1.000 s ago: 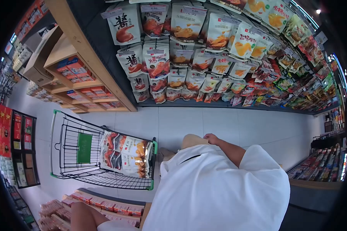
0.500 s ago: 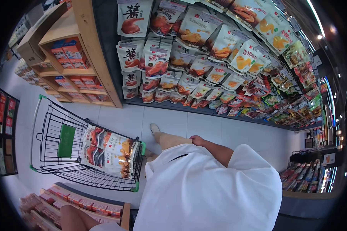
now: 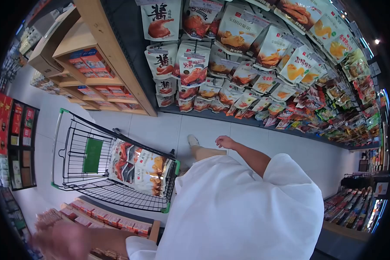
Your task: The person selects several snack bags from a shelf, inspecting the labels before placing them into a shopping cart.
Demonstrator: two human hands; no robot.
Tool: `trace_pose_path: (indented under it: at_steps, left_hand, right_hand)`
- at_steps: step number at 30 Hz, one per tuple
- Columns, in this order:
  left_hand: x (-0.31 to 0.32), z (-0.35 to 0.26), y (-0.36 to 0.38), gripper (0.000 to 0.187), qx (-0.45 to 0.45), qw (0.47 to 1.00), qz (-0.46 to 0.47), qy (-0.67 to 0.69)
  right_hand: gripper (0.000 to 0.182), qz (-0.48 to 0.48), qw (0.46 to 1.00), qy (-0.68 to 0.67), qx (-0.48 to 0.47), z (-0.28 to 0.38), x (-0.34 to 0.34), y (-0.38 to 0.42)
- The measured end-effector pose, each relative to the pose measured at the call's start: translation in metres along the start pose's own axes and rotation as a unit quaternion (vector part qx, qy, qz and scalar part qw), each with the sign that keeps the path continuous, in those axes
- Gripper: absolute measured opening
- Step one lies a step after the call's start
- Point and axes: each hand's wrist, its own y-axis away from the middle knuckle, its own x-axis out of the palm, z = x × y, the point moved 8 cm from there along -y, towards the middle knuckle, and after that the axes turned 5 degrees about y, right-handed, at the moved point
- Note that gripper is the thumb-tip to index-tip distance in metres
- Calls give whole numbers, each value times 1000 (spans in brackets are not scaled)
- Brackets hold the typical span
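Observation:
My right hand hangs over the pale floor beside my leg, fingers loosely apart and nothing in them. At the lower left, my left hand is smeared by motion. It overlaps the low shelf of pink boxes in this view. In front of me stands a black wire shopping cart with green corners and a green panel. Several printed food pouches, with pictures of chicken and red-brown meat, lie in the cart. Neither hand is on the cart.
A wall rack of hanging food pouches runs along the top and right. Left of it stands a wooden shelf holding orange boxes. A dark display stand is at far left. Pale floor tiles lie between rack and cart.
My left arm has stretched out to the left, bringing its blurred hand into view. My right hand has moved away from my leg and its fingers have loosened. The whole view has shifted.

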Motion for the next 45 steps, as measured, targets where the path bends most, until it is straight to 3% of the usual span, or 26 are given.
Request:
trace_pose_path:
  at_steps: [1,2,3,4,5,6,8,9,10,12,15,18,20,21,22,25,26,29,31,32,34,35,36,40,43,45]
  left_hand:
    - [-15,46,37,47,-149,946,119,-262]
    - [-39,88,84,46,-209,779,310,-503]
    - [-135,153,145,47,-340,770,355,-406]
    - [-127,162,203,41,-438,750,360,-342]
    - [-169,172,272,38,-498,689,388,-355]
    - [-194,161,327,39,-436,655,506,-354]
    - [-211,104,420,41,-401,586,641,-291]
    - [-227,77,467,39,-440,511,694,-250]
    - [-220,45,484,34,-394,512,730,-221]
    - [-272,14,521,31,-677,459,512,-264]
    - [-304,5,533,32,-663,475,496,-299]
    - [-264,-9,497,30,-646,500,520,-250]
    - [-251,-13,481,28,-616,496,565,-236]
    - [-252,-15,477,27,-600,492,588,-230]
    - [-271,-20,485,26,-602,424,624,-264]
    - [-268,-35,473,28,-371,567,701,-222]
    - [-275,-38,472,28,-392,562,688,-239]
    - [-290,-42,471,30,-459,537,648,-283]
    - [-321,-42,490,33,-514,506,623,-303]
    - [-335,-37,499,32,-558,482,595,-319]
    - [-355,-33,513,30,-588,486,549,-341]
    - [-365,-28,520,29,-600,490,525,-352]
    - [-364,-26,519,26,-575,540,511,-341]
    - [-370,-27,515,32,-585,515,458,-427]
    - [-367,-27,514,36,-609,451,468,-454]
    - [-394,-21,537,36,-599,515,446,-421]
  right_hand:
    - [20,-6,1000,-5,-4,2,-2,0]
    - [20,-13,1000,-9,-6,0,-1,3]
    - [20,-13,1000,-12,-3,-6,3,5]
    - [20,-15,1000,-13,0,-20,6,3]
    - [20,-16,1000,-12,2,-32,7,3]
    - [20,-17,1000,17,18,-41,7,9]
    - [21,-21,996,74,51,-60,6,25]
    - [22,-37,993,95,57,-74,5,30]
    - [22,-53,989,119,64,-90,4,33]
    - [24,-66,983,149,79,-117,5,45]
    - [28,-59,980,160,99,-141,7,57]
    - [30,-21,978,160,132,-164,18,58]
    - [30,-17,980,181,79,-152,21,51]
    - [30,-14,980,190,53,-147,23,48]
    - [29,-12,974,223,38,-133,23,45]
    - [26,-32,980,193,33,-89,21,42]
    - [25,-11,990,135,44,-82,23,36]
    - [28,-48,989,143,-1,-41,28,33]
    - [39,29,994,101,32,-14,54,41]
    - [43,44,993,107,21,-21,68,29]
    - [50,73,985,159,-11,-58,97,-10]
    - [54,83,982,170,-15,-71,106,-21]
    - [56,95,983,154,17,-63,110,-13]
    - [52,124,969,211,0,-39,105,-5]
    - [48,118,968,220,-22,-39,104,-8]
    - [45,107,974,197,-13,-48,104,-14]
